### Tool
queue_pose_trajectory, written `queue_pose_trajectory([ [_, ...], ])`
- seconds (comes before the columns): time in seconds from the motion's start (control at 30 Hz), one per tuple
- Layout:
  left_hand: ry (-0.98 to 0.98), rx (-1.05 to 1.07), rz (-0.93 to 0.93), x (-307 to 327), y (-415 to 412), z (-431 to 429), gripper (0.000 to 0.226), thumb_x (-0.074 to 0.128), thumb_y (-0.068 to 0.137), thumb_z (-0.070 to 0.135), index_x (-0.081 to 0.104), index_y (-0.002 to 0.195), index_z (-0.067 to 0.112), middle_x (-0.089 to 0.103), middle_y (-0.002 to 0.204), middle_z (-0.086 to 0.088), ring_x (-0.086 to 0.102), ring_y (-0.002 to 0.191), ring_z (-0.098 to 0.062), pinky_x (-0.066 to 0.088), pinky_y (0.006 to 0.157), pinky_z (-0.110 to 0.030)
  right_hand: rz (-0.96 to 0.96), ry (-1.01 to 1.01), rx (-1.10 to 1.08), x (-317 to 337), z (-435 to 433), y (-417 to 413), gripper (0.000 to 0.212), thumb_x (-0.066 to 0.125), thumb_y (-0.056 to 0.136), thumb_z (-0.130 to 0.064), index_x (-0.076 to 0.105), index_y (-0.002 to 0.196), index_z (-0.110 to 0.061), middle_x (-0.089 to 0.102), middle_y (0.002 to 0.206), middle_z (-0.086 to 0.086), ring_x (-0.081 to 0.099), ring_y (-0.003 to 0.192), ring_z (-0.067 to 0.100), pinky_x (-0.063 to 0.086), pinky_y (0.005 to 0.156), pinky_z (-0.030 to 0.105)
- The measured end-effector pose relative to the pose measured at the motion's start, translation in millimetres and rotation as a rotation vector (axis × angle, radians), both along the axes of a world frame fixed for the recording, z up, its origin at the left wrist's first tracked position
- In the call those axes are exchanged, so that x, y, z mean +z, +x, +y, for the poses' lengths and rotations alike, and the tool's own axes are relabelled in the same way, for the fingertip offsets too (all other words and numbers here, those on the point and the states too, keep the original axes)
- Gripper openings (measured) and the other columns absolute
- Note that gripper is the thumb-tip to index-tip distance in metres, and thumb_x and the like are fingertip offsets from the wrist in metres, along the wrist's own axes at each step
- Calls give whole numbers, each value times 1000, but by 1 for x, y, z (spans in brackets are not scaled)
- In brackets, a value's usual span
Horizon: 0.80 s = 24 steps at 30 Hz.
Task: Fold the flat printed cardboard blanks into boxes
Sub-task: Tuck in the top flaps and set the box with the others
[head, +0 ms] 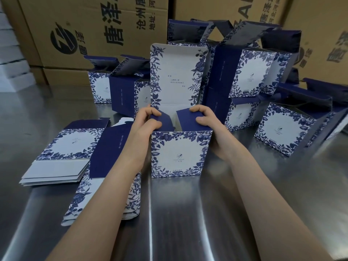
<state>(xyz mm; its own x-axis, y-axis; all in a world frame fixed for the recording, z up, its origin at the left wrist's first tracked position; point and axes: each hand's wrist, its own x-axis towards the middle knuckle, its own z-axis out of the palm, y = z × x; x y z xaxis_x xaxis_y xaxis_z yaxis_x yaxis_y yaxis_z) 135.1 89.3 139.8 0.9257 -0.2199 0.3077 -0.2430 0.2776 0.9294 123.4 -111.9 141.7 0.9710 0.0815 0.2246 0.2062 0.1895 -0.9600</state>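
Note:
A blue-and-white floral box (178, 153) stands upright on the steel table in the middle, its tall lid flap (177, 76) raised behind it. My left hand (148, 119) pinches the navy left side flap (163, 120) at the box's top. My right hand (205, 119) grips the navy right side flap (188, 119), thumb on top, both flaps bent inward over the opening. Two stacks of flat printed blanks (62, 153) (105, 176) lie to the left, the nearer one partly under my left forearm.
Several folded boxes with open lids crowd the back and right, among them one at back left (101, 87), one at back right (250, 72) and one at the right (284, 129). Large brown shipping cartons (90, 29) wall off the rear. The steel table (188, 213) reaches toward me.

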Motion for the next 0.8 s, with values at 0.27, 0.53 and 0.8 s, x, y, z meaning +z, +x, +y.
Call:
queue_pose_trajectory([
  [0.27,58,72,-14,0,-1,-1,23,50,69,22,63,81,36,58,98,15,56,93,-2,42,85,-33,5,-7,-40,1,5,1,24,54,70,-16,65,83,-34,70,82,-10,66,72,14,51,64,27],
  [0.53,56,64,5,3,-5,1,22,53,73,25,65,88,38,57,98,-1,55,90,-21,42,81,-39,19,-18,1,0,3,-2,30,62,69,-29,66,98,-38,67,103,-6,67,83,15,53,73,29],
  [0.8,54,63,13,4,-5,0,20,52,74,25,63,81,39,53,94,-4,51,87,-21,38,79,-40,11,-33,-107,-1,8,3,24,57,72,-18,68,86,-34,71,86,-13,67,72,11,52,59,22],
])
